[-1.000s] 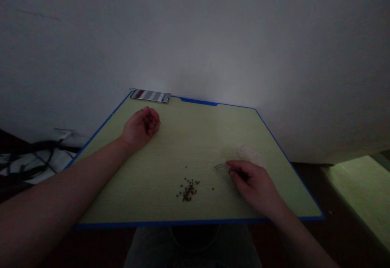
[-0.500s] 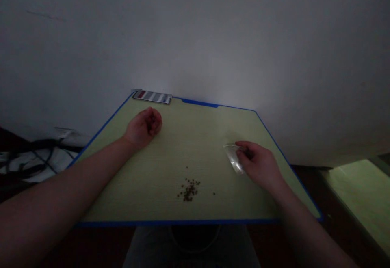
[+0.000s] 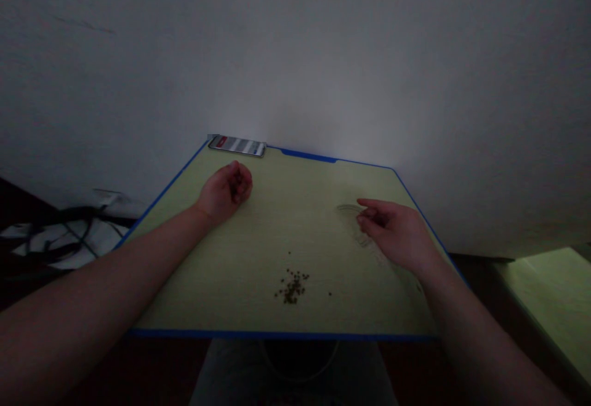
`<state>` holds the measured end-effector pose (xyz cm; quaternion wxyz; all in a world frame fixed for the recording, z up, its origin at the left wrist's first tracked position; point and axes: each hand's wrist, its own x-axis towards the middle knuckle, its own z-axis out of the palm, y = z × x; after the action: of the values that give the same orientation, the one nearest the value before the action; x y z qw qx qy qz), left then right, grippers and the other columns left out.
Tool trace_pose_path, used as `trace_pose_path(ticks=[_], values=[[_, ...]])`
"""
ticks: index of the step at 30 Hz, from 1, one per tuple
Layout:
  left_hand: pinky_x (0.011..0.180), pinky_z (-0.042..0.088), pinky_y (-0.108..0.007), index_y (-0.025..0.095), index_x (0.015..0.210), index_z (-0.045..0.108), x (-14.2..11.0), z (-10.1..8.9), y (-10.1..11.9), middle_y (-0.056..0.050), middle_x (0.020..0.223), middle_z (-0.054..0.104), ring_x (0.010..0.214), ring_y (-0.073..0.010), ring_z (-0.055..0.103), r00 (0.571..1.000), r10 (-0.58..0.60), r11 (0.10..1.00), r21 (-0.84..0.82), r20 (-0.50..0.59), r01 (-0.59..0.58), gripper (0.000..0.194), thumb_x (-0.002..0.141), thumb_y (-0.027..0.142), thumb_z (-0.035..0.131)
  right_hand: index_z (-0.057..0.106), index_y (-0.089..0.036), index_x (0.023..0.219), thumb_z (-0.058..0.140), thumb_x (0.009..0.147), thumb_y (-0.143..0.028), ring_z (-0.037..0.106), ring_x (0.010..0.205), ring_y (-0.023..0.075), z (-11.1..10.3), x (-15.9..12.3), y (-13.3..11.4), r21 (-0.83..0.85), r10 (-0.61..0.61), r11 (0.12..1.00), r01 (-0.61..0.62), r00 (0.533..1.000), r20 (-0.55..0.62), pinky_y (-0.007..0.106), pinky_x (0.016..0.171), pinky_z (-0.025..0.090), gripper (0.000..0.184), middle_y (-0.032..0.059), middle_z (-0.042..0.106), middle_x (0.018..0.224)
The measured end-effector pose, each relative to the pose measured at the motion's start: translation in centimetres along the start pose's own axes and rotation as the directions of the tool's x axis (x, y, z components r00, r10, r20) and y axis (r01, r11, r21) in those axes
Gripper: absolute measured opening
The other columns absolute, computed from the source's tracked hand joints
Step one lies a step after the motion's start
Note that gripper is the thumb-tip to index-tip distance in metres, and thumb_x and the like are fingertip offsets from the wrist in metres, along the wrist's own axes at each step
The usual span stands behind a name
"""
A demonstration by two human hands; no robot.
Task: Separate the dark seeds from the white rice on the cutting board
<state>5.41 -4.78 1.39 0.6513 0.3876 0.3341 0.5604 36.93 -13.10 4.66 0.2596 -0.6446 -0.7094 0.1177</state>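
Observation:
My left hand [image 3: 226, 192] rests on the left half of the small table, its fingers curled in. Whatever those fingers enclose, if anything, is hidden in shadow. On the right, my right hand [image 3: 392, 230] lies over a clear plastic bag [image 3: 351, 208], which looks flat against the tabletop and is partly covered by the hand. Its index finger is stretched out, apart from the thumb, while the other fingers are bent. Between the hands and closer to me lies a loose pile of small dark beads or seeds [image 3: 293, 289], with a few strays around it.
A phone [image 3: 237, 146] with its screen lit lies at the far left corner of the table [image 3: 295, 209], which has a blue edge. Behind stands a pale wall [image 3: 314, 61]. Dark cables [image 3: 69, 221] lie beyond the left side, and a pale green surface [image 3: 545, 301] is at right.
The bag, pinched and raised in my right hand before, now lies flatter under it. My right index finger has straightened. The left hand keeps its curl, and the view has shifted slightly.

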Motion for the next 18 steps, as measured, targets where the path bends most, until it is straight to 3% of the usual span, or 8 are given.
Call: trace_pose_path(ticks=[1, 2, 3, 5, 7, 9, 12, 18], values=[[0.037, 0.022, -0.021, 0.017, 0.056, 0.053, 0.0, 0.0, 0.0, 0.002, 0.042, 0.035, 0.034, -0.0065, 0.030, 1.000, -0.001, 1.000, -0.002, -0.002, 0.001, 0.046, 0.094, 0.041, 0.040, 0.074, -0.024, 0.108, 0.062, 0.083, -0.026, 0.072, 0.073, 0.0193, 0.4, 0.2, -1.4, 0.010, -0.068, 0.998, 0.068, 0.997, 0.021, 0.031, 0.068, 0.056, 0.028, 0.0039, 0.078, 0.088], [0.037, 0.023, -0.021, 0.017, 0.056, 0.053, -0.1, 0.1, 0.1, 0.002, 0.042, 0.035, 0.034, -0.0065, 0.030, 1.000, -0.001, 1.000, -0.004, -0.005, 0.001, 0.046, 0.093, 0.041, 0.041, 0.076, -0.025, 0.102, 0.061, 0.085, -0.024, 0.073, 0.077, 0.0197, 0.9, 0.5, -2.9, 0.006, -0.232, 0.973, 0.232, 0.971, 0.059, 0.032, 0.071, 0.056, 0.023, 0.0034, 0.078, 0.091], [0.036, 0.023, -0.021, 0.017, 0.056, 0.053, -0.1, 0.1, 0.1, 0.002, 0.042, 0.035, 0.034, -0.0066, 0.030, 1.000, -0.003, 1.000, -0.008, -0.008, 0.003, 0.046, 0.093, 0.041, 0.041, 0.077, -0.026, 0.098, 0.059, 0.087, -0.020, 0.073, 0.082, 0.0191, 1.6, 0.8, -4.4, 0.020, -0.393, 0.919, 0.393, 0.914, 0.103, 0.032, 0.075, 0.056, 0.022, 0.0021, 0.079, 0.091], [0.036, 0.023, -0.020, 0.017, 0.055, 0.053, -0.2, 0.2, 0.2, 0.002, 0.042, 0.035, 0.034, -0.0068, 0.030, 1.000, -0.008, 1.000, -0.015, -0.014, 0.008, 0.047, 0.093, 0.041, 0.042, 0.077, -0.024, 0.096, 0.054, 0.089, -0.010, 0.072, 0.094, 0.0177, 3.1, 1.3, -6.7, 0.042, -0.650, 0.751, 0.659, 0.727, 0.221, 0.030, 0.085, 0.054, 0.029, 0.0019, 0.078, 0.100], [0.036, 0.023, -0.020, 0.017, 0.055, 0.053, -0.2, 0.2, 0.3, 0.002, 0.042, 0.035, 0.034, -0.0069, 0.030, 1.000, -0.007, 1.000, -0.022, -0.020, 0.006, 0.047, 0.093, 0.041, 0.041, 0.076, -0.023, 0.098, 0.054, 0.089, -0.006, 0.070, 0.102, 0.0179, 4.6, 1.7, -7.8, 0.053, -0.778, 0.581, 0.812, 0.535, 0.329, 0.031, 0.091, 0.051, 0.029, 0.0027, 0.077, 0.105], [0.035, 0.022, -0.020, 0.017, 0.054, 0.053, -0.2, 0.3, 0.2, 0.002, 0.041, 0.035, 0.034, -0.0071, 0.030, 1.000, -0.003, 1.000, -0.022, -0.022, 0.003, 0.048, 0.093, 0.041, 0.040, 0.075, -0.022, 0.101, 0.057, 0.089, -0.009, 0.069, 0.104, 0.0184, 5.5, 1.7, -7.6, 0.057, -0.806, 0.488, 0.871, 0.424, 0.413, 0.031, 0.092, 0.051, 0.025, 0.0030, 0.077, 0.106], [0.035, 0.022, -0.020, 0.017, 0.054, 0.052, -0.1, 0.2, 0.1, 0.002, 0.041, 0.035, 0.034, -0.0071, 0.030, 1.000, -0.004, 1.000, -0.015, -0.022, 0.004, 0.048, 0.093, 0.042, 0.041, 0.074, -0.021, 0.105, 0.056, 0.092, -0.012, 0.069, 0.101, 0.0185, 5.4, 0.5, -5.9, 0.044, -0.789, 0.474, 0.879, 0.401, 0.466, 0.033, 0.090, 0.051, 0.024, 0.0035, 0.077, 0.107], [0.036, 0.021, -0.021, 0.017, 0.054, 0.052, 0.0, 0.1, 0.0, 0.002, 0.041, 0.034, 0.033, -0.0068, 0.029, 1.000, 0.007, 1.000, -0.005, -0.016, -0.007, 0.047, 0.093, 0.042, 0.041, 0.070, -0.018, 0.114, 0.050, 0.094, -0.012, 0.069, 0.098, 0.0202, 2.9, -3.9, -3.2, 0.048, -0.775, 0.547, 0.836, 0.483, 0.407, 0.036, 0.087, 0.052, 0.028, 0.0050, 0.077, 0.105]])
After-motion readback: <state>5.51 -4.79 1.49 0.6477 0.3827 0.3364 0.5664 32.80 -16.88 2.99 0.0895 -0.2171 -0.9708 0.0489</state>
